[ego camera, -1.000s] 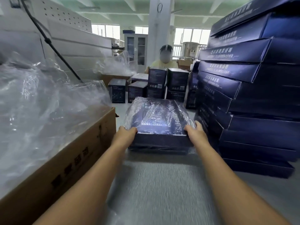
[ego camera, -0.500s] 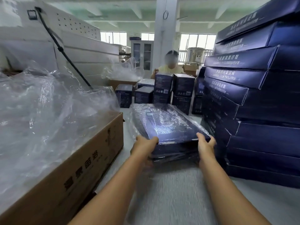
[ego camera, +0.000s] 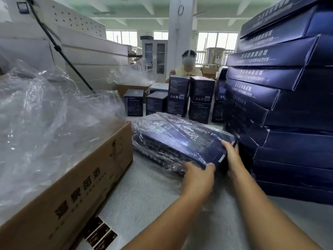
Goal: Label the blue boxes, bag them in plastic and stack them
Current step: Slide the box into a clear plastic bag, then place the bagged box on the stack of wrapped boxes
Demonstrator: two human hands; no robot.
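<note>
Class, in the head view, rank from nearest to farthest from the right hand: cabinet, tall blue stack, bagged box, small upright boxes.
1. Bagged box, gripped by the right hand.
2. Tall blue stack, just to its right.
3. Small upright boxes, behind the bagged box.
4. Cabinet, far back.

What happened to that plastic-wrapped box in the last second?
The bagged box was swung round: it lay square to the person, and now one corner points at them. The left hand slid from the left corner to that near corner; the right hand holds the right end. Both kept their grip. The stack of blue boxes and the cardboard carton stayed put.
</note>
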